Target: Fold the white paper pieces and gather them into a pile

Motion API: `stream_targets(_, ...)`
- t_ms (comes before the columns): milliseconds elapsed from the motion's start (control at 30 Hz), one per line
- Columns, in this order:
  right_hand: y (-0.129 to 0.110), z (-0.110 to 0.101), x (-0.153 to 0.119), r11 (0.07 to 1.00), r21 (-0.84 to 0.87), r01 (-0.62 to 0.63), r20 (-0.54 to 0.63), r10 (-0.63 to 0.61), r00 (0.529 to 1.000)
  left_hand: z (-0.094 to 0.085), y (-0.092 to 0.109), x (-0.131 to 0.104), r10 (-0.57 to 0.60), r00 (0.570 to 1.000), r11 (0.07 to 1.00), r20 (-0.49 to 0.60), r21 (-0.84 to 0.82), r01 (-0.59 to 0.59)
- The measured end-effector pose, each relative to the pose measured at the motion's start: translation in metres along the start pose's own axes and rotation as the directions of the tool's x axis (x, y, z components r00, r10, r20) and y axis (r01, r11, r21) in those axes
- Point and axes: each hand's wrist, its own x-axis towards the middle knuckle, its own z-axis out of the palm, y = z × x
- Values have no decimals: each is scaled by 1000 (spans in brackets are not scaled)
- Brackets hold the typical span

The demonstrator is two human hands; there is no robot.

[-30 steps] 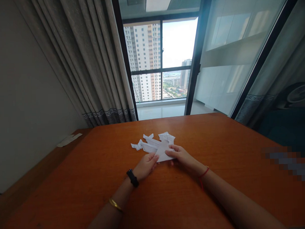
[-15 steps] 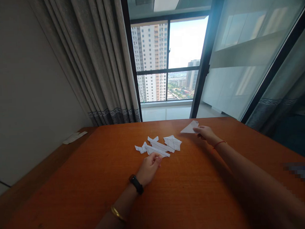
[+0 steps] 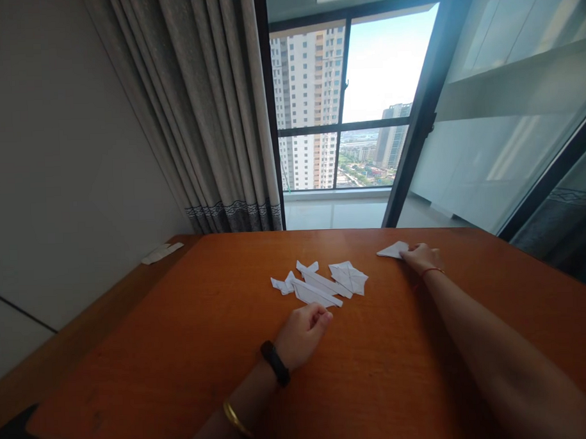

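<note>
At the far right part of the brown table, my right hand pinches the right end of a white folded paper piece, which lies low at the tabletop. My left hand is curled closed just in front of a group of white folded papers; whether anything is between its fingers is hidden. The group holds long strips, a small angular piece at its left and a creased many-cornered piece at its right.
A pale flat item lies on the ledge by the left wall. Behind the table hang grey curtains beside a dark-framed window. A dark object shows at the bottom left corner.
The camera view has shifted, moving the scene rightward. My right hand has lowered the folded paper toward the tabletop. My left hand has drawn slightly back from the nearest strip.
</note>
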Motion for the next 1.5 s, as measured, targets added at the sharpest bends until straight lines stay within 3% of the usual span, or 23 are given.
stream_targets(100, -7, -6, -17, 998, 11, -62, -114, 63, 992, 0, 1, 1, 1, 1000, 1000, -3, -20, -1)
stream_targets(200, -21, -13, -53, 982, -15, 189, -210, -188, 960, 1, 0, 2, 2, 1000, 999, 4, -36, -2)
stream_targets(300, -38, -17, -109, 870, -42, 491, -99, -492, 865, 3, -3, 4, 11, 1000, 1000, 16, -23, -10)
stream_targets(367, -50, -17, -151, 776, -9, 631, 96, -627, 773, 3, -6, 5, 17, 1000, 1000, 11, -11, -17)
stream_targets(433, -59, -15, -190, 706, 17, 708, 225, -693, 685, 2, -9, 7, 9, 1000, 1000, 4, -14, -8)
stream_targets(500, -66, -12, -219, 678, 3, 735, 301, -701, 646, 1, -10, 9, -12, 1000, 999, 4, -35, 12)
stream_targets(633, -73, -4, -237, 728, -8, 685, 386, -630, 674, -1, -12, 12, -116, 993, 984, 39, -134, 120)
stream_targets(800, -68, -1, -224, 815, 199, 544, 429, -571, 699, -3, -17, 15, -216, 954, 932, 209, -246, 265)
stream_targets(867, -66, -4, -217, 838, 351, 418, 441, -541, 716, -4, -19, 14, -245, 932, 901, 267, -292, 321)
stream_targets(933, -64, -9, -211, 812, 546, 206, 486, -508, 712, -5, -18, 13, -281, 916, 854, 286, -361, 374)
stream_targets(1000, -63, -15, -207, 739, 674, -1, 559, -509, 655, -6, -15, 12, -303, 909, 795, 285, -451, 406)
stream_targets(1067, -61, -20, -207, 696, 709, -115, 626, -546, 556, -5, -11, 11, -281, 921, 745, 270, -544, 387)
stream_targets(1167, -60, -24, -211, 702, 702, -124, 673, -596, 437, -5, -8, 12, -216, 958, 713, 186, -640, 285)
stream_targets(1233, -61, -23, -213, 710, 701, -72, 670, -621, 407, -6, -9, 14, -215, 975, 703, 46, -686, 187)
stream_targets(1267, -63, -22, -213, 711, 703, -26, 653, -630, 421, -8, -9, 16, -230, 972, 690, -49, -712, 127)
stream_targets(1333, -68, -18, -210, 735, 664, 137, 586, -625, 515, -14, -11, 20, -281, 929, 641, -242, -768, -6)
stream_targets(1400, -76, -13, -205, 784, 514, 348, 484, -600, 637, -23, -12, 23, -356, 856, 564, -375, -816, -123)
stream_targets(1433, -80, -10, -203, 801, 423, 424, 439, -591, 677, -27, -11, 24, -397, 817, 528, -418, -832, -169)
stream_targets(1500, -90, -3, -202, 813, 297, 501, 397, -582, 710, -34, -10, 25, -453, 741, 501, -495, -829, -248)
